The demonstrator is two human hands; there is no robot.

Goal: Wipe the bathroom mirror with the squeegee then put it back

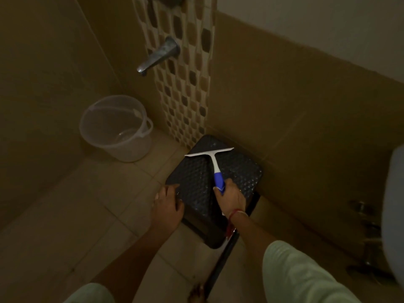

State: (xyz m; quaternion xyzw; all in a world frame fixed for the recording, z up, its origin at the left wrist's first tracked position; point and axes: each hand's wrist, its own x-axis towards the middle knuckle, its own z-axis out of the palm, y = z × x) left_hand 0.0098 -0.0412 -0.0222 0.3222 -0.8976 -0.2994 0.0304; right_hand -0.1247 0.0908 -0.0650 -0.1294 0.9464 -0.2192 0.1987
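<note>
- Nearest to us, a dark rod (pixel 220 263) is leaning or lying beside our leg, under the right forearm. We are judging it a trip or knock hazard if we are turning carelessly. What it is, we cannot say in this dimness.
- Our left hand (pixel 168 204) is resting on the near-left corner of the black stool (pixel 240 169). We cannot tell whether its grip is hooking the edge or merely touching it.
- Our right hand (pixel 231 196) is wrapping its grip firmly around the blue end of the squeegee (pixel 213 158). The thumb is lying along the handle.
- The squeegee is lying across the stool's dimpled top, with its white blade toward the wall corner.
- The risk here is that the top is looking speckled, possibly wet. The handle could be slipping in our fingers, or the stool could be sliding on the tiled floor (pixel 87 204) if we are leaning on it.
- Further off, a translucent bucket (pixel 122 149) is standing on the floor under the tap (pixel 158 55). A wide swing of the blade could be clipping either one.
- The mirror is not showing anywhere, so we cannot be judging whether the wiping is done or this is the pick-up.
- A pale shape (pixel 393 204) is being cut off at the right edge, and the metal fittings below it are too dark to make out.
</note>
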